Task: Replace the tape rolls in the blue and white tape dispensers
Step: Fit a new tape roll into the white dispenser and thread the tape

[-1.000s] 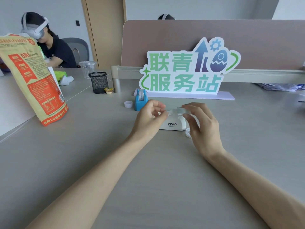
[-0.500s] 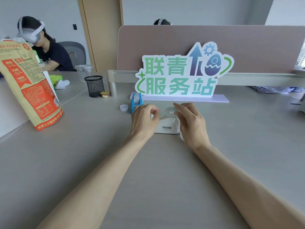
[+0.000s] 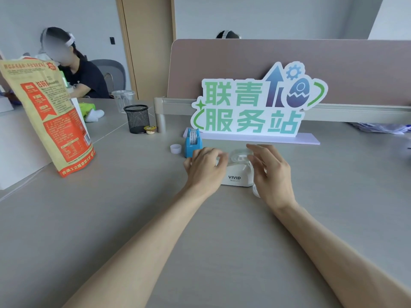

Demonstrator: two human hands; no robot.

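Observation:
The white tape dispenser [image 3: 239, 176], marked VIVID, stands on the grey desk between my hands. A clear tape roll [image 3: 240, 156] sits in its top. My left hand [image 3: 204, 167] covers the dispenser's left end with curled fingers, thumb and forefinger close together beside the roll; what they touch is hidden. My right hand [image 3: 272, 172] is at the dispenser's right side, fingers spread and just off the roll. The blue tape dispenser [image 3: 192, 142] stands upright behind my left hand with a roll in it.
A small white ring [image 3: 175, 148] lies left of the blue dispenser, and a clear ring [image 3: 255, 192] shows under my right palm. A sign board [image 3: 253, 107] stands right behind, a mesh pen cup [image 3: 136, 118] at the back left, and a tall snack bag [image 3: 47, 114] at the left.
Both hands came down with the clear roll, which now sits in the white dispenser. My right hand's fingers have spread away from it.

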